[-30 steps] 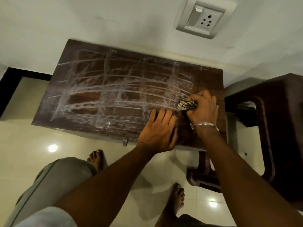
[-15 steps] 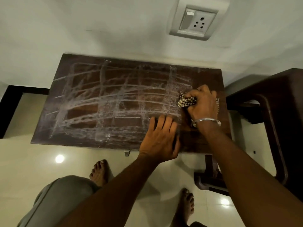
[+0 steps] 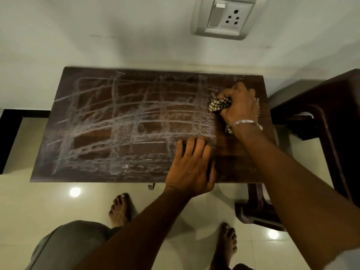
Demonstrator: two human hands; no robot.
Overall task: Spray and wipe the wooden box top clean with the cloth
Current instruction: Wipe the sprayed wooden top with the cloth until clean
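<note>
My right hand (image 3: 238,103) is closed in a fist around the bunched checked black-and-cream cloth (image 3: 219,103), pressing it onto the dark brown wooden box top (image 3: 136,121) near its far right corner. A wad of the cloth pokes out on the thumb side of my fist, and a strip of it trails out under my wrist beside my thin silver bangle (image 3: 244,122). My left hand (image 3: 191,166) lies flat and open on the box top near its front edge, fingers together and pointing away from me, holding nothing; it sits nearer to me than the cloth and a little to its left, apart from it. Whitish criss-cross streaks (image 3: 120,123) cover the wood left of both hands, while the strip under my right forearm looks darker and bare of streaks. The box stands against a pale wall, below a white socket plate (image 3: 224,17).
</note>
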